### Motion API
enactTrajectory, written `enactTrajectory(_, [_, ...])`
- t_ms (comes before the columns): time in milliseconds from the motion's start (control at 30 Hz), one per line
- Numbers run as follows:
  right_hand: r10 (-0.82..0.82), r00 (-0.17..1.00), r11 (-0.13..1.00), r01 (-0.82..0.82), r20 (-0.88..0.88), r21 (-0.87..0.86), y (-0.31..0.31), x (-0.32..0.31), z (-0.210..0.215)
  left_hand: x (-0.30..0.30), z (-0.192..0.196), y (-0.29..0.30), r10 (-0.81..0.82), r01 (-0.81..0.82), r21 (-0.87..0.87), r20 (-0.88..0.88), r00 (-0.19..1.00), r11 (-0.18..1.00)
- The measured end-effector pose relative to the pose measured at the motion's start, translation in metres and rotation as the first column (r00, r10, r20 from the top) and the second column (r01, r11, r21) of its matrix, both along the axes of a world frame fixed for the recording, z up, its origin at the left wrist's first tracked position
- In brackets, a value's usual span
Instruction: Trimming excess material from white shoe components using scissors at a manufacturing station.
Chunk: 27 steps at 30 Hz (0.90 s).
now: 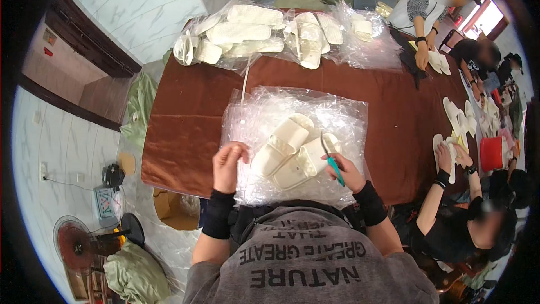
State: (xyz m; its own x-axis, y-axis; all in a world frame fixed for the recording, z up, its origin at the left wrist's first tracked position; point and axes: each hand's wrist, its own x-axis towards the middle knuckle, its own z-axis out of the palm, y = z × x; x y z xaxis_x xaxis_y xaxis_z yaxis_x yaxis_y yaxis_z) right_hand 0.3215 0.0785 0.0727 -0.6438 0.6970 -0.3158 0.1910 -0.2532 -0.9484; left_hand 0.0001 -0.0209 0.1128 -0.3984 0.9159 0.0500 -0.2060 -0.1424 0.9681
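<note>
Two cream slide sandals (289,149) lie on clear bags (337,118); right hand (346,171) grips teal-handled scissors (333,160), left hand (228,163) pinches plastic.

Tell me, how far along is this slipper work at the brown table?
Done, it seems: bagged white slippers lie heaped at the table's far edge. In hand: a loose white pair rests on a stack of clear plastic bags; the left hand pinches a bag's edge, the right hand holds small teal-handled scissors at one slipper. Left: this pair is not yet bagged.
</note>
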Motion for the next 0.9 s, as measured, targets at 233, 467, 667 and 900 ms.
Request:
enactTrajectory(233, [0.116,0.993,0.992,-0.116,0.000,-0.050,0.009,0.013,0.000,-0.016,0.037,-0.029,-0.003,-0.116,-0.197,-0.517,0.856,0.974])
enactTrajectory(467, [0.144,0.989,0.983,-0.145,-0.014,-0.114,0.000,-0.004,-0.003,0.056,-0.045,0.002,-0.387,0.301,-0.273,-0.811,0.438,0.914])
enactTrajectory(667, [0.077,0.997,0.994,-0.076,0.015,-0.076,-0.008,0.003,-0.004,0.086,-0.091,0.023,-0.429,0.418,-0.355,-0.898,0.095,0.836])
enactTrajectory(900, [0.037,0.999,0.993,-0.038,-0.016,-0.108,-0.016,0.014,-0.005,0.090,-0.097,0.036,-0.333,0.293,-0.300,-0.941,0.067,0.908])
